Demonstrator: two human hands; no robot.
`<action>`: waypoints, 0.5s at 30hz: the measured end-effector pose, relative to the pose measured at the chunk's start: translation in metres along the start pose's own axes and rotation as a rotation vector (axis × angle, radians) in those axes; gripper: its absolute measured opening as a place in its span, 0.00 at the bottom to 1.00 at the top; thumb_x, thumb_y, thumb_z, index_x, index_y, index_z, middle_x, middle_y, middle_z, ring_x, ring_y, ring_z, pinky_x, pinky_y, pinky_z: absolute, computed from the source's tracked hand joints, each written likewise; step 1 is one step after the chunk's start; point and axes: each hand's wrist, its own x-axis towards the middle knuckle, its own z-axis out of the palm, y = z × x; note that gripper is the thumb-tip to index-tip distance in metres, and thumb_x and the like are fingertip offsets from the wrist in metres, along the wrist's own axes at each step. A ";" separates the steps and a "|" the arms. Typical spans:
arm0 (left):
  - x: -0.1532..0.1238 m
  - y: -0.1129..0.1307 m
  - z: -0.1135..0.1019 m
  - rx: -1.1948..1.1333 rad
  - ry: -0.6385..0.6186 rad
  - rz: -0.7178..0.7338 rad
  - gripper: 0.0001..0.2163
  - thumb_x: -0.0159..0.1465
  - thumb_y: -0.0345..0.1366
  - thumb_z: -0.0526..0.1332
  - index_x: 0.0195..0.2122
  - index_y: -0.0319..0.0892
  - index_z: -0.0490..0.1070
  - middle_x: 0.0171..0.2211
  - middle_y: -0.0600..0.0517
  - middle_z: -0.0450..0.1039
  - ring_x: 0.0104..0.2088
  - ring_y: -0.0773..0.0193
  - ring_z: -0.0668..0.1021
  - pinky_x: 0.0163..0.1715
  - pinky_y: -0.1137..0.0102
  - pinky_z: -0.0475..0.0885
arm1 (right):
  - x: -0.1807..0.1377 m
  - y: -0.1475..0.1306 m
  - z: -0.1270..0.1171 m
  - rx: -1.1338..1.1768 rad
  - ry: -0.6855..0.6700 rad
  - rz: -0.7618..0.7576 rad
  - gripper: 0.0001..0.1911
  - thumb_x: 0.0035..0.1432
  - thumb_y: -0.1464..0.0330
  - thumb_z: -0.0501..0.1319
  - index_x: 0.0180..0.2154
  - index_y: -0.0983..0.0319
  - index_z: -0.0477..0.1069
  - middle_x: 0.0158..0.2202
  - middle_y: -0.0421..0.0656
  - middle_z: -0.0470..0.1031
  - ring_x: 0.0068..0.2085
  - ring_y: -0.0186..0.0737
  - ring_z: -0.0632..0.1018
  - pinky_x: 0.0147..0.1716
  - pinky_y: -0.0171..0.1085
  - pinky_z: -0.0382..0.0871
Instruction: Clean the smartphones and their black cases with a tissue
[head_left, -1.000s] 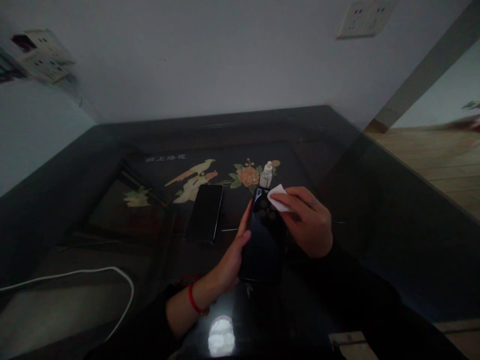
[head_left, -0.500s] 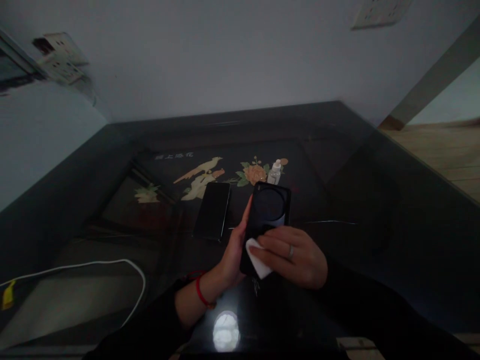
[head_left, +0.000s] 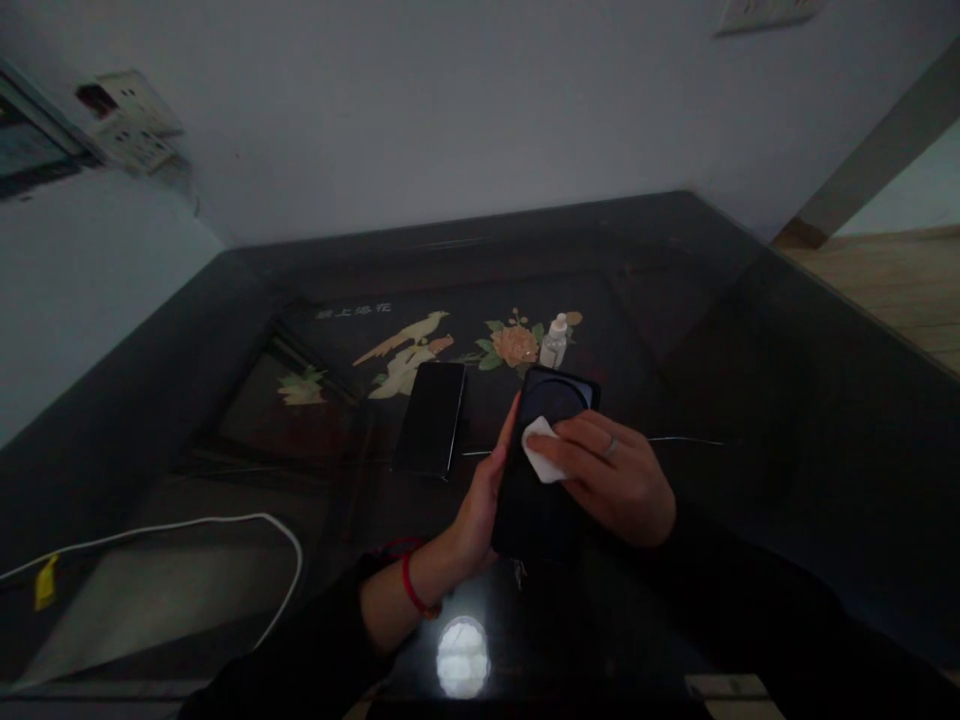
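Observation:
My left hand [head_left: 484, 500] is closed round the left side of a dark phone or phone case [head_left: 536, 515] with a large round ring near its top. In my right hand [head_left: 615, 475], which wears a ring, a small white cotton pad or cloth [head_left: 541, 455] is pinched and pressed on the phone's surface just below the round ring. To the left, a second black phone [head_left: 431, 420] lies flat on the dark table. A small clear bottle with a white cap [head_left: 554, 342] stands just beyond the held phone.
The glossy dark table [head_left: 675, 260] bears a printed bird [head_left: 409, 335] and flower [head_left: 515, 345]. A white cable [head_left: 187, 521] with a yellow tag [head_left: 46, 583] curves across the left. Wall sockets [head_left: 139, 120] sit at the upper left, above the table.
My right hand has slid the white pad up the phone, from its lower part to just under the round ring. My left hand keeps its hold; the view has shifted slightly.

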 end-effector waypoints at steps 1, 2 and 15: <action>-0.001 0.000 0.001 0.001 0.012 -0.010 0.33 0.62 0.45 0.59 0.67 0.45 0.51 0.57 0.48 0.70 0.57 0.53 0.72 0.58 0.63 0.62 | 0.000 -0.003 0.000 0.013 0.000 -0.014 0.12 0.65 0.76 0.52 0.38 0.68 0.75 0.29 0.46 0.75 0.31 0.37 0.74 0.30 0.36 0.70; -0.001 0.001 0.002 0.001 0.020 -0.029 0.33 0.63 0.45 0.58 0.67 0.46 0.50 0.57 0.48 0.71 0.55 0.53 0.73 0.57 0.62 0.63 | 0.000 -0.008 0.001 0.037 -0.006 -0.052 0.12 0.65 0.75 0.52 0.38 0.68 0.75 0.29 0.45 0.75 0.30 0.36 0.74 0.29 0.35 0.70; 0.005 0.007 0.000 0.007 0.011 0.010 0.32 0.64 0.46 0.55 0.68 0.49 0.46 0.60 0.50 0.66 0.56 0.53 0.73 0.56 0.61 0.64 | -0.006 -0.006 0.003 0.094 -0.015 -0.136 0.09 0.64 0.76 0.54 0.38 0.68 0.74 0.27 0.43 0.75 0.27 0.35 0.72 0.26 0.34 0.67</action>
